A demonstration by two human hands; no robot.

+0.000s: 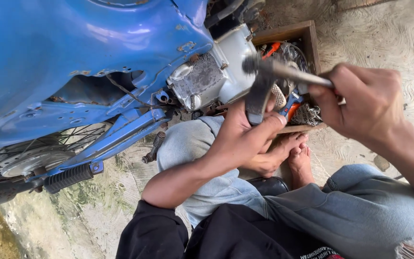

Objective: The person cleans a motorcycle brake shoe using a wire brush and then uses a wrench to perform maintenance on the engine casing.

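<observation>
Denim knees nearest, bare feet on concrete floor (pixel 360 38). Left hand (pixel 245 136) gripped a dark tool (pixel 257 103), fingers wrapped round it, w/ its tip near the engine casing (pixel 212 76). Right hand (pixel 365 103) clenched on hammer (pixel 279 71), raised beside engine. Wooden toolbox (pixel 307 36) behind; blue motorbike (pixel 73 48) farthest.

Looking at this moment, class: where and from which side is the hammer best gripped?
Grip the hammer on its long straight handle, far from the head, coming from the right, as the right hand does. The head sits close to the engine casing and the left hand, leaving little room there.
</observation>
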